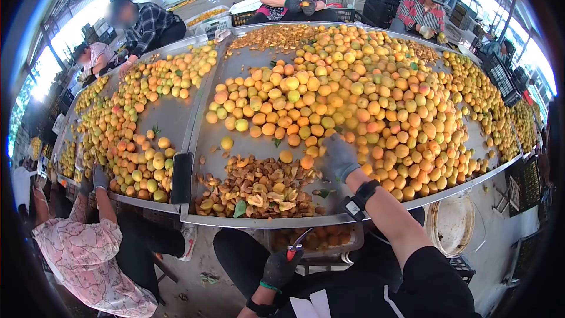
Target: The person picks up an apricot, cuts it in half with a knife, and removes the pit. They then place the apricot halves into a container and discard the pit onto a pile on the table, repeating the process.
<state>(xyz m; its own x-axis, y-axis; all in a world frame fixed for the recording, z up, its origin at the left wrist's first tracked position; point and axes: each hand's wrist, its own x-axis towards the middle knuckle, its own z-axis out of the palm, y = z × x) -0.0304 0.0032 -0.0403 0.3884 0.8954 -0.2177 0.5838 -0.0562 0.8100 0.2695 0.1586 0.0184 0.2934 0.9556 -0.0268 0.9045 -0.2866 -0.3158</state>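
Observation:
Low in front of my body, my left hand (279,270), in a dark grey glove, is closed round a small knife (292,252) with a red handle and a thin curved blade. My right hand (340,156), in a grey glove, reaches out over the near edge of a big heap of apricots (400,112). Its fingers are blurred and partly hidden, so whether they hold a fruit does not show. Left of that hand lies a pile of brown-orange split apricot pieces (265,185) with a green leaf (239,208) on it. Below the table edge, a tub (353,238) contains orange fruit pieces.
A metal table (235,221) with raised rims spans the view, and a divider (197,112) separates its sections. A dark phone-like slab (181,178) stands at the divider. A person in pink (88,253) works at left; others sit opposite. A round pale basin (451,224) is at right.

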